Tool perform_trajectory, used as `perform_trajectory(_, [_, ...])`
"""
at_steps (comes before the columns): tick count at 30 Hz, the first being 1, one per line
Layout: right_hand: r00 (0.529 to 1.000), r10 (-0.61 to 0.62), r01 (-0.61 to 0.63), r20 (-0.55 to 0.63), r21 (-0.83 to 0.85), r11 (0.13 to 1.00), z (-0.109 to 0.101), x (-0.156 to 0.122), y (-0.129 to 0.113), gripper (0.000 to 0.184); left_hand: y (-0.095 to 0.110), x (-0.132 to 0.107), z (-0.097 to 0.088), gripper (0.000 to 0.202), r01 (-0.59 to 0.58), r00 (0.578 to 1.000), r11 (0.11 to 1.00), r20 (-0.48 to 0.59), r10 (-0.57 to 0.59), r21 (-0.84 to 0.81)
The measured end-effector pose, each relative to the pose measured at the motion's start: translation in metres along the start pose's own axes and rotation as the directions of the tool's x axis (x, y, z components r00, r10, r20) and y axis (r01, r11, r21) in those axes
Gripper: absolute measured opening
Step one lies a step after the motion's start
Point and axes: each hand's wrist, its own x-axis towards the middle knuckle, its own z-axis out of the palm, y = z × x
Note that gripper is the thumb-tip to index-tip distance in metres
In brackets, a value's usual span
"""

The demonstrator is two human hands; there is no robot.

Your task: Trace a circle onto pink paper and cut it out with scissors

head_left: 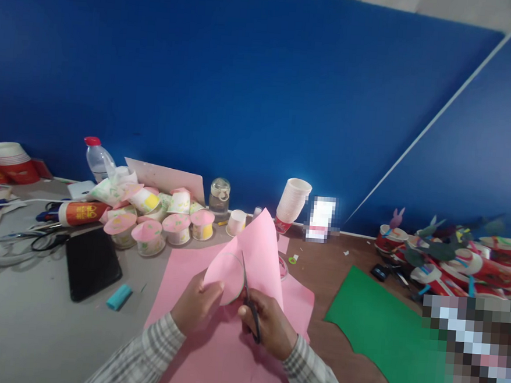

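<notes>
My left hand (198, 304) pinches the edge of a pink paper sheet (262, 256), thumb on top. A circle outline is drawn on the part of the sheet near my thumb. In my right hand (270, 321) is a pair of black-handled scissors (253, 317), its blades at the paper along the right side of the drawn circle. The sheet's far corner stands raised above the desk. Below both hands lies more pink paper (221, 364). Some fingers of my right hand are hidden behind the scissors and paper.
Several paper cups with pink tops (148, 236) cluster at the left, near a black phone (93, 263) and a turquoise marker cap (119, 297). A stack of white cups (293, 200) stands behind. Green paper (385, 335) and decorated red cups (469, 270) lie at the right. A blue partition (245, 86) closes the back.
</notes>
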Motion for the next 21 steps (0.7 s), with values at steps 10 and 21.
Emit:
perform_trajectory(10, [1.000, 0.026, -0.026, -0.009, 0.013, 1.000, 0.0001, -0.0001, -0.0020, 0.019, 0.0039, 0.0004, 0.0006, 0.025, -0.052, 0.998, 0.997, 0.029, 0.051, 0.060])
perform_trajectory(21, [0.998, 0.053, -0.051, -0.022, 0.050, 0.997, 0.0017, 0.0010, 0.0021, 0.015, 0.0067, 0.0000, -0.0005, 0.030, 0.005, 1.000, 1.000, 0.018, -0.005, 0.001])
